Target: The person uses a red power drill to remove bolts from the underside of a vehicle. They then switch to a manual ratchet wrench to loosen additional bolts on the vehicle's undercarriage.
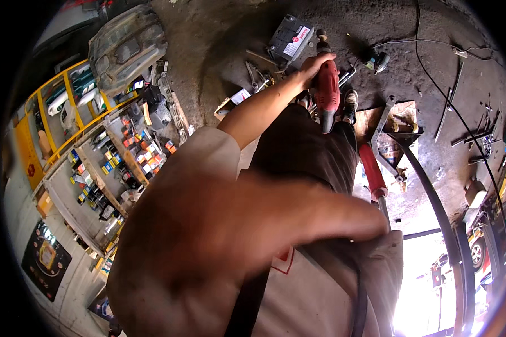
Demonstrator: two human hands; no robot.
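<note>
A red power drill (328, 92) hangs upright in front of my legs. My left hand (316, 67) is closed round it near its chuck end, which points away from me. My right arm is bent across my chest, and my right hand (191, 230) is raised close to the camera. Motion smears that hand, so its fingers and anything in them cannot be made out. Just beyond the drill, a dark grey battery (290, 38) with a white and red label lies on the dirty floor.
Shelves (104, 188) with several small boxes stand at the left, beside a yellow rack (67, 92). A red cylindrical tool (372, 168) and metal bars (433, 185) lie at my right. A black cable (433, 76) crosses the floor near a green-grey power tool (379, 62).
</note>
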